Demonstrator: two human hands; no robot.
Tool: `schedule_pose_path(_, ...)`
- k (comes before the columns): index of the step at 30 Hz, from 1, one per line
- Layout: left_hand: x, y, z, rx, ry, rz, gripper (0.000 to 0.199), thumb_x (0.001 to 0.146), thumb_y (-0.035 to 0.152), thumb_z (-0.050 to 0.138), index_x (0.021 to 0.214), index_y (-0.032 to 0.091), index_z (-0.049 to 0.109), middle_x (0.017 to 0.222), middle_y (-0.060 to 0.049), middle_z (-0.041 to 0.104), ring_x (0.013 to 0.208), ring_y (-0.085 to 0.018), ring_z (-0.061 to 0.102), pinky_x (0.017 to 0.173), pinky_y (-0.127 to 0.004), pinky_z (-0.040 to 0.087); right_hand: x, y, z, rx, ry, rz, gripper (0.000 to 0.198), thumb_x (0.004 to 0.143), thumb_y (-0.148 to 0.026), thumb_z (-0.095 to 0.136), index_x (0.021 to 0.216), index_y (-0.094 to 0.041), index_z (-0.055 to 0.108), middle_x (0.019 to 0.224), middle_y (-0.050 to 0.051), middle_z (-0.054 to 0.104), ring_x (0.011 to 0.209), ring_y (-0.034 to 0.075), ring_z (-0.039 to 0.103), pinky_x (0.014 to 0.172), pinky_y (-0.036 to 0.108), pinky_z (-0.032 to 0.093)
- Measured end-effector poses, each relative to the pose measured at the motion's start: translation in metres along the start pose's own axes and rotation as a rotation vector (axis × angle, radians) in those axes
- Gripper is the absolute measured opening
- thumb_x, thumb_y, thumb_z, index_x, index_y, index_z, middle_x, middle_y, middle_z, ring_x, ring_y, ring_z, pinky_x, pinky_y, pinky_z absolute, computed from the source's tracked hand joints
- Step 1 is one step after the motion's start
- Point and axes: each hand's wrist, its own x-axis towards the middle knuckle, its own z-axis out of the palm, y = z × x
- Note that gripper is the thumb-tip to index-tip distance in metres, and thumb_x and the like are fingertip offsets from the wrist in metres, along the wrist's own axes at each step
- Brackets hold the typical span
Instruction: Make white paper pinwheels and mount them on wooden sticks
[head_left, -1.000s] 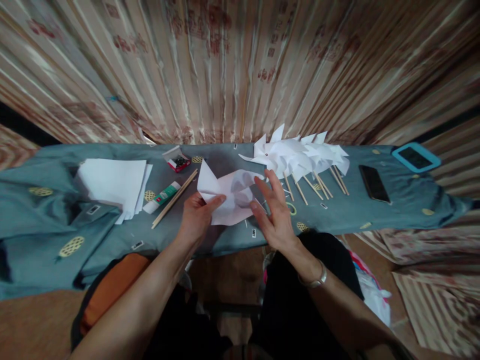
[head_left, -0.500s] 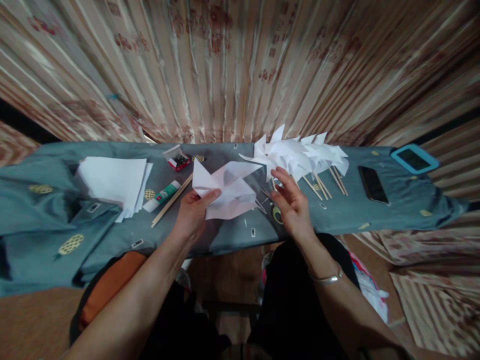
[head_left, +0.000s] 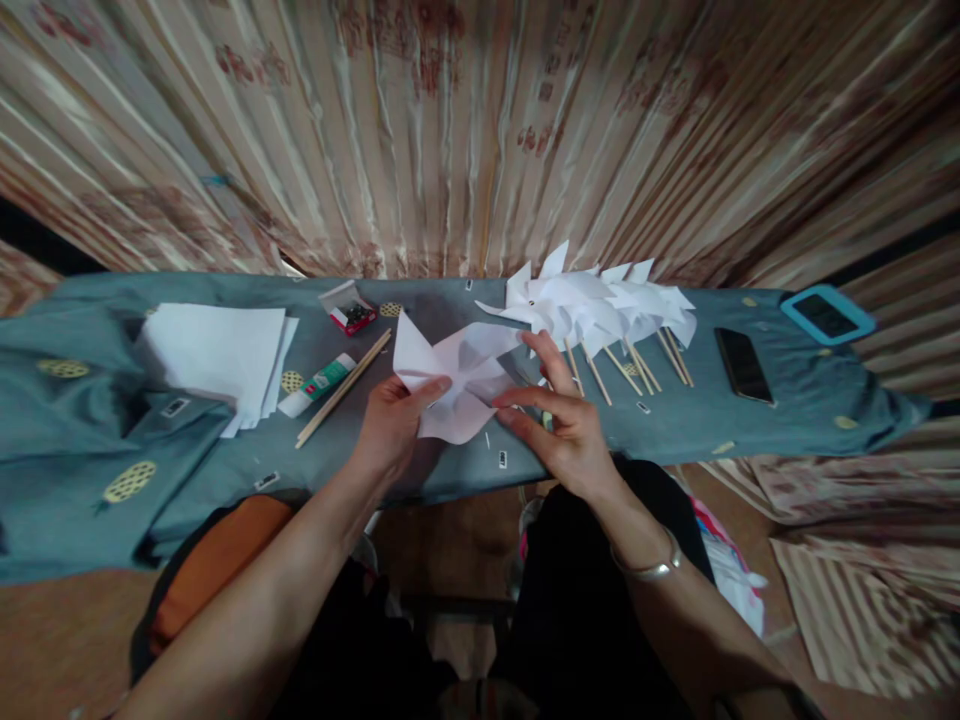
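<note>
In the head view, a white paper pinwheel (head_left: 469, 365), its corners folded inward, is held over the table. My left hand (head_left: 394, 425) grips its left side, the thumb pressed on the paper near the middle. At the lower right edge, the thumb and index finger of my right hand (head_left: 562, 425) close on the paper, while its other fingers stay raised beside the right corner. Behind that hand, scissors are mostly hidden. Several finished-looking white pinwheels (head_left: 592, 300) on wooden sticks lie overlapping to the right.
On the cloth-covered table (head_left: 442, 480), white sheets (head_left: 214, 355) are stacked at left. Near them lie a glue stick (head_left: 319, 385), wooden sticks (head_left: 345, 388) and a small red box (head_left: 351, 310) of dark pieces. A phone (head_left: 742, 365) and blue-framed tablet (head_left: 829, 315) lie right.
My right hand has moved left to the pinwheel's right edge, its thumb and index finger closing on the paper. My left hand keeps its hold, and the pinwheel has turned slightly.
</note>
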Motion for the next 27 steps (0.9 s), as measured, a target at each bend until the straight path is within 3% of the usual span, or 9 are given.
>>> schedule_pose_path(10, -0.004, -0.003, 0.003, 0.077, -0.039, 0.100, 0.029, 0.054, 0.031, 0.086, 0.075, 0.016, 0.073, 0.073, -0.002, 0.074, 0.061, -0.015, 0.062, 0.061, -0.027, 0.050, 0.005, -0.025, 0.021, -0.392, 0.148, -0.128, 0.013, 0.091, -0.025, 0.059, 0.093, -0.028, 0.071, 0.153, 0.001, 0.036, 0.150, 0.031, 0.016, 0.115, 0.060, 0.029)
schedule_pose_path(18, -0.003, -0.003, -0.001, 0.068, -0.030, 0.103, 0.030, 0.054, 0.029, 0.086, 0.078, 0.014, 0.074, 0.076, -0.003, 0.074, 0.063, -0.016, 0.064, 0.065, -0.028, 0.050, 0.007, -0.025, 0.022, -0.491, 0.138, -0.139, 0.039, 0.091, -0.027, 0.057, 0.129, -0.038, 0.056, 0.154, 0.002, 0.035, 0.150, 0.036, 0.015, 0.109, 0.067, 0.034)
schedule_pose_path(22, -0.001, -0.004, 0.000, 0.060, -0.036, 0.114, 0.029, 0.054, 0.027, 0.085, 0.078, 0.014, 0.074, 0.075, -0.003, 0.074, 0.063, -0.016, 0.064, 0.064, -0.028, 0.050, 0.007, -0.025, 0.021, -0.485, 0.146, -0.160, 0.032, 0.090, -0.029, 0.059, 0.122, -0.037, 0.061, 0.157, -0.001, 0.030, 0.149, 0.039, 0.015, 0.111, 0.068, 0.028)
schedule_pose_path(25, -0.003, -0.004, 0.001, 0.059, -0.041, 0.123, 0.028, 0.055, 0.026, 0.085, 0.078, 0.014, 0.074, 0.074, -0.003, 0.074, 0.063, -0.016, 0.063, 0.064, -0.028, 0.051, 0.008, -0.023, 0.023, -0.479, 0.176, -0.194, 0.022, 0.090, -0.026, 0.060, 0.110, -0.032, 0.066, 0.156, 0.000, 0.031, 0.148, 0.038, 0.019, 0.110, 0.065, 0.033)
schedule_pose_path(27, -0.004, -0.004, 0.003, 0.066, -0.043, 0.116, 0.029, 0.055, 0.026, 0.084, 0.079, 0.014, 0.074, 0.075, -0.003, 0.074, 0.063, -0.016, 0.064, 0.064, -0.028, 0.051, 0.009, -0.023, 0.024, -0.498, 0.162, -0.185, 0.024, 0.090, -0.026, 0.059, 0.113, -0.032, 0.065, 0.155, 0.002, 0.034, 0.149, 0.037, 0.019, 0.109, 0.065, 0.035)
